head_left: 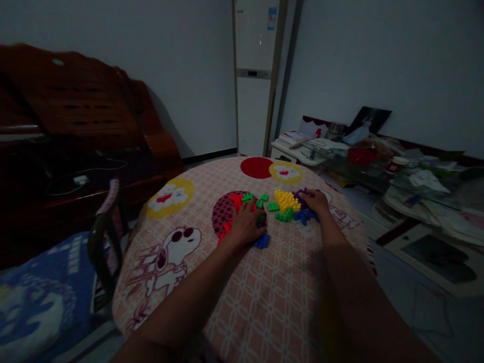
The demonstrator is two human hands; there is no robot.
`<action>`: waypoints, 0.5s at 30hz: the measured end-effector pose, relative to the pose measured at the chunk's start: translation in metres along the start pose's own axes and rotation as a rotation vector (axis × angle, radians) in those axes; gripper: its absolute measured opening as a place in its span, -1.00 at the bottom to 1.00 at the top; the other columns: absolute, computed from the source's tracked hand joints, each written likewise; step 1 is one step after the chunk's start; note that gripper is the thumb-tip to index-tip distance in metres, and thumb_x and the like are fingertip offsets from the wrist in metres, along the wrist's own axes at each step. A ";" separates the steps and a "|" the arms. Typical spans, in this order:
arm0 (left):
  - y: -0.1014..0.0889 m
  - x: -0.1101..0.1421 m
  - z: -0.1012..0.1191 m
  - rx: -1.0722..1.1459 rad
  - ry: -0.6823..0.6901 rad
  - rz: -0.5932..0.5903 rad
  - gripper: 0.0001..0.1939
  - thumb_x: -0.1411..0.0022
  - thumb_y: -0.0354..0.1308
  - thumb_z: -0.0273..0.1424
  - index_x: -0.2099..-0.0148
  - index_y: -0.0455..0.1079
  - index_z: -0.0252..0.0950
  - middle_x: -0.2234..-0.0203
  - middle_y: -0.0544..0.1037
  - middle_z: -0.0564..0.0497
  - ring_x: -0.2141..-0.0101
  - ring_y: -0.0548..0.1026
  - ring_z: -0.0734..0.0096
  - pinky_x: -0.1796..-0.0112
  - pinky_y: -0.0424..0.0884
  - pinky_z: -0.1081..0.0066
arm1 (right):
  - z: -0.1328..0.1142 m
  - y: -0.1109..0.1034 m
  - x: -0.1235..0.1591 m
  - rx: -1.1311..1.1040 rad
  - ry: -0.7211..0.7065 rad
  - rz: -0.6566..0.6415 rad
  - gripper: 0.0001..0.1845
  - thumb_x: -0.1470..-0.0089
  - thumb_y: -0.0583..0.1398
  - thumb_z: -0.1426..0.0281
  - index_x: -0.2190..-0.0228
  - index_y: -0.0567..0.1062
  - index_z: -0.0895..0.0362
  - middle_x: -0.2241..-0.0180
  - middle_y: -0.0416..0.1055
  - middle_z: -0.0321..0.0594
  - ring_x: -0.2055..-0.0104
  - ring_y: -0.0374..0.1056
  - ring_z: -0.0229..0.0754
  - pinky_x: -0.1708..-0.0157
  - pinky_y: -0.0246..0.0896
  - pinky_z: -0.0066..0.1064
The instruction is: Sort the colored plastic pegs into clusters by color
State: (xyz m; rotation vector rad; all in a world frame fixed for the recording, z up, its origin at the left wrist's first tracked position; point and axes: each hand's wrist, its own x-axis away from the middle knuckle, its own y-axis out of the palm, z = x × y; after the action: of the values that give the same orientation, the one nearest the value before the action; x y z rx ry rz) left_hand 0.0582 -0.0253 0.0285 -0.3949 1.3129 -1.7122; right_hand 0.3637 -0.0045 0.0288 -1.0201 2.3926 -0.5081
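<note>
Small plastic building blocks lie in colour groups on the round table. My left hand (247,224) rests palm down with fingers spread over a scattered group of red blocks (226,229), green blocks (247,197) and blue blocks (261,242); what lies under the palm is hidden. At the right of the blocks, my right hand (316,201) touches the purple blocks (301,194) with outstretched fingers, partly covering them. Between the hands sits a cluster of yellow blocks (286,200). More green blocks (284,216) and dark blue blocks (306,217) lie just in front of it.
A patterned cloth (257,302) covers the table. To the left stand a chair (104,242) with a blue cushion and a wooden bench (75,106). A cluttered glass-topped cabinet (340,151) runs along the right wall. A tall white air conditioner (253,106) stands in the corner.
</note>
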 end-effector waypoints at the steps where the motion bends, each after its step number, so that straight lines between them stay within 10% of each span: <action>1: -0.002 -0.003 -0.008 -0.007 -0.019 0.006 -0.49 -0.03 0.36 -0.35 -0.08 0.50 -0.15 -0.33 0.25 -0.21 -0.28 0.20 -0.34 -0.19 0.18 -0.27 | -0.009 0.008 0.004 0.011 -0.037 -0.094 -0.75 0.22 0.44 0.25 0.46 0.63 0.13 0.40 0.57 -0.18 0.25 0.51 -0.04 0.15 0.37 -0.22; 7: -0.016 -0.014 -0.071 0.010 -0.196 0.114 -0.26 -0.05 0.30 -0.38 -0.31 0.31 -0.22 -0.31 0.28 -0.27 -0.26 0.30 -0.22 -0.21 0.30 -0.06 | -0.052 0.044 0.041 -0.081 -0.322 -0.542 -0.60 0.14 0.44 0.29 0.18 0.67 0.06 0.26 0.63 -0.24 0.22 0.53 -0.06 0.10 0.43 -0.19; 15: -0.019 -0.020 -0.110 0.282 -0.337 0.398 -0.31 -0.24 0.19 -0.21 -0.37 0.22 -0.30 -0.24 0.41 -0.25 -0.24 0.37 -0.04 -0.23 0.31 0.01 | -0.084 0.084 0.101 -0.308 -0.485 -0.909 -0.27 0.05 0.41 0.24 -0.18 0.48 0.04 -0.30 0.28 -0.06 -0.36 0.17 0.09 -0.29 0.13 -0.04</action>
State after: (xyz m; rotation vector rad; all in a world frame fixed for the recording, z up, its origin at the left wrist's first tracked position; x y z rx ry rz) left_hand -0.0177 0.0566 0.0083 -0.2262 0.8262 -1.3945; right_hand 0.2081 -0.0127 0.0256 -2.0918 1.5084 -0.1355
